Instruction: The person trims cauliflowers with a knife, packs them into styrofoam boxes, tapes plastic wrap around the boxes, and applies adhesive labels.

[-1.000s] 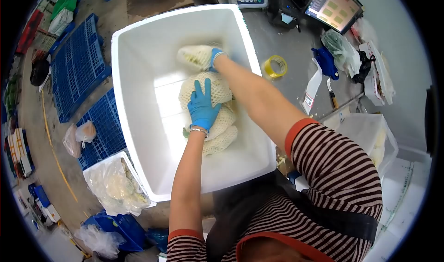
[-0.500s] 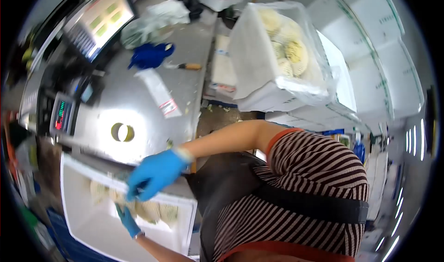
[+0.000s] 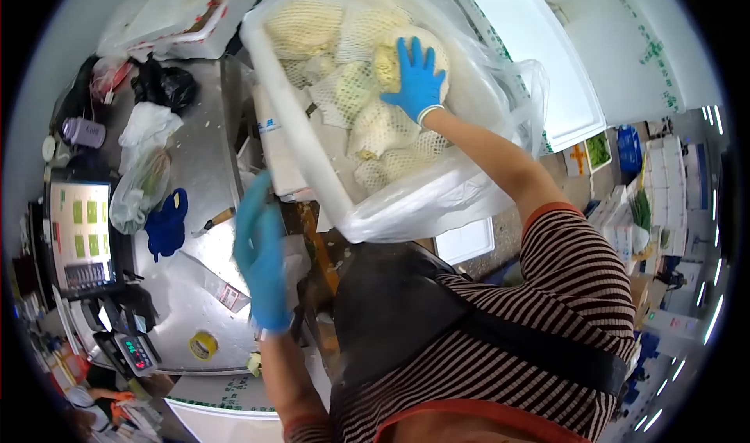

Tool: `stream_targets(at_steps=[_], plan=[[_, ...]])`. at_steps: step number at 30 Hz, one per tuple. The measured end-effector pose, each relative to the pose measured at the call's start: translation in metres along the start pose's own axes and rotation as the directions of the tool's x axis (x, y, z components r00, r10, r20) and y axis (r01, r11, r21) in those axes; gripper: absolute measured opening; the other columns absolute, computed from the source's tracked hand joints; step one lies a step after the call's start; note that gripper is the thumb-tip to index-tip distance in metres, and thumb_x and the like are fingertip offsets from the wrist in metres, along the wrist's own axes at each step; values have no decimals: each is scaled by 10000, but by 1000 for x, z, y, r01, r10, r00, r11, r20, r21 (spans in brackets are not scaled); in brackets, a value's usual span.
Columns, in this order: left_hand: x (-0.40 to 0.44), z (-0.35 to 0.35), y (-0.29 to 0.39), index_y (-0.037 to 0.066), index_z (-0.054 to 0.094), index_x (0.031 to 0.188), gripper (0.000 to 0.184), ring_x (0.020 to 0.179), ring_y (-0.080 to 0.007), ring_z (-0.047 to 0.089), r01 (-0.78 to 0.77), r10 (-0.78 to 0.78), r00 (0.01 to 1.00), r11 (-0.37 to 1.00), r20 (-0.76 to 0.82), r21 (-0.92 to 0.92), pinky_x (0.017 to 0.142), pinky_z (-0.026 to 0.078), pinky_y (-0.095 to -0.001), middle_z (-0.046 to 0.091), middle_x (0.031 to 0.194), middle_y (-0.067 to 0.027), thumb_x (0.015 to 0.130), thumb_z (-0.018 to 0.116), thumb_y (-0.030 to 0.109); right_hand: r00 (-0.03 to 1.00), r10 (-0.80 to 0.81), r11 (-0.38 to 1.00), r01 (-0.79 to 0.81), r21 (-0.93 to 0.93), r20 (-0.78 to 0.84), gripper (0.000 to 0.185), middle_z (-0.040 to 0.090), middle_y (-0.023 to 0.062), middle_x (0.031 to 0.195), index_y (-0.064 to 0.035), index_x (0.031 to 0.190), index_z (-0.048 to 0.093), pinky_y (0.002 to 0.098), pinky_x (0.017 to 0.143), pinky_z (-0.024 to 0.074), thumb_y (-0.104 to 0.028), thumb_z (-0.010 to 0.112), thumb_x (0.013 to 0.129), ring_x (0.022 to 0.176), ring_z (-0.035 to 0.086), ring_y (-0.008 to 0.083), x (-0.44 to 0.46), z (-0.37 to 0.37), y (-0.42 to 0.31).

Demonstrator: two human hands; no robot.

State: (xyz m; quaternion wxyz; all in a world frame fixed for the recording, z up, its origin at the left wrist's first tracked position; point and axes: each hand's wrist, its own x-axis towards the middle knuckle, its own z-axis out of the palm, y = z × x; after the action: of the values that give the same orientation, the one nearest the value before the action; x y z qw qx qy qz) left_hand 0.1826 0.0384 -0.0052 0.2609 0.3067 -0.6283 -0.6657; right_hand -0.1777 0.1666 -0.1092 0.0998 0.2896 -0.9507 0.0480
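Several pale vegetables in white foam nets [image 3: 351, 91] fill a plastic-lined white foam box [image 3: 305, 154]. On the netted pieces at the right side lies my right hand [image 3: 418, 80], in a blue glove, fingers spread. My left hand [image 3: 264, 255], also blue-gloved and blurred by motion, is in the air over the edge of the metal table [image 3: 187, 318], left of the lined box. Its fingers look apart, with nothing visible in them.
On the table are a knife [image 3: 215, 221], a blue glove [image 3: 166, 224], plastic bags [image 3: 144, 181], yellow tape [image 3: 203, 345] and a label strip [image 3: 223, 288]. A monitor [image 3: 80, 236] and a scale [image 3: 136, 352] stand left. Another white box [image 3: 226, 416] is below. People are at bottom left.
The view has swung right, from the first white box to the lined box. My right hand has left the first box and now lies on netted pieces. My left hand has come up out of that box.
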Motion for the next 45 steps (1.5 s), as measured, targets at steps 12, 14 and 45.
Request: stream_targets(at_steps=[12, 14, 45], plan=[[170, 232, -162, 19, 465, 1371, 959, 1179, -414, 517, -185, -124, 918, 708, 378, 682, 1016, 428, -432, 548, 1233, -274, 567, 878, 337, 985, 150, 770, -63, 635, -84, 980, 319, 246, 1486, -21, 1511, 162, 399, 1090, 375, -129, 725, 717, 1332, 386, 401, 11, -48, 121], [177, 237, -169, 66, 499, 1327, 908, 1131, -395, 546, -180, -123, 921, 706, 370, 685, 946, 470, -451, 560, 1200, -232, 542, 878, 319, 994, 110, 679, -75, 730, 0, 995, 308, 264, 1484, -21, 1511, 158, 408, 1082, 381, -147, 743, 717, 1333, 381, 403, 13, -35, 121], [-27, -46, 31, -21, 451, 1312, 607, 1100, -270, 617, 28, -115, 991, 699, -73, -715, 965, 501, -378, 599, 1234, -176, 717, 561, 24, 948, -319, -739, -240, 630, -13, 498, 564, 160, 1338, -5, 1364, 481, 468, 1058, 420, -323, 406, 988, 1200, 555, 333, -31, -115, 125]])
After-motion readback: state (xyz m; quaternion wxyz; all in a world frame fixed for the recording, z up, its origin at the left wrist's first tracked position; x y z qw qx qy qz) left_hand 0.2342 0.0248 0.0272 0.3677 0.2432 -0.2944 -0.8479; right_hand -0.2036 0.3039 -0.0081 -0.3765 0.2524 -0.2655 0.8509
